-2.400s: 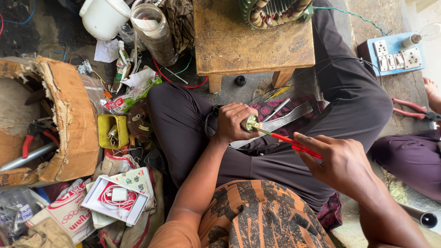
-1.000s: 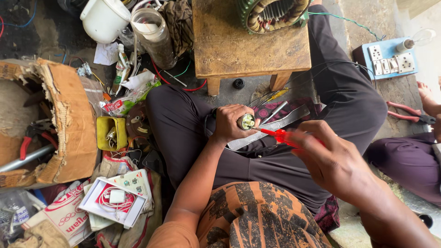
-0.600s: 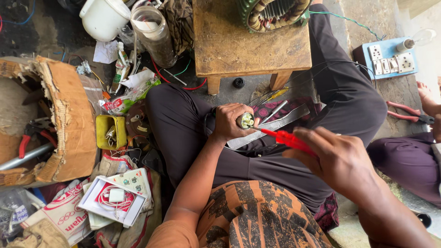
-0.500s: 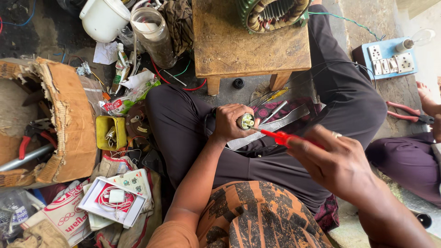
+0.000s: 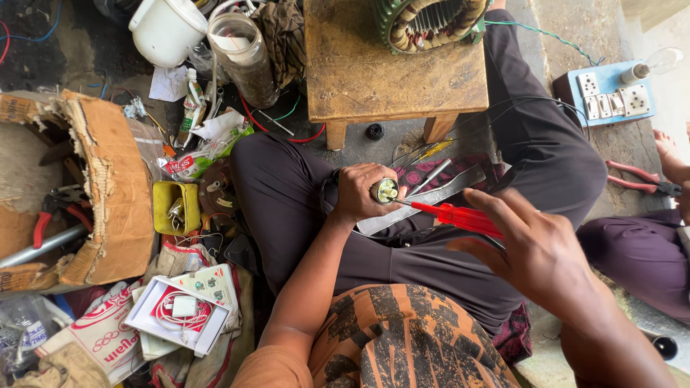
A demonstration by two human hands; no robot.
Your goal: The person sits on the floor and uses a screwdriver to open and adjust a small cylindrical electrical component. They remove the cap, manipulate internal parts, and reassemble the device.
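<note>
At centre frame, the left hand [image 5: 363, 192] is wrapped tightly around a small cylindrical part [image 5: 384, 190]. The right hand [image 5: 535, 248], fingers loosely curled, holds a red-handled screwdriver [image 5: 453, 214], its tip touching the part's end.

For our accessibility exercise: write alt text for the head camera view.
A seated person's left hand grips a small cylindrical part while the right hand holds a red-handled screwdriver to its end, over the lap beside a wooden stool.
</note>
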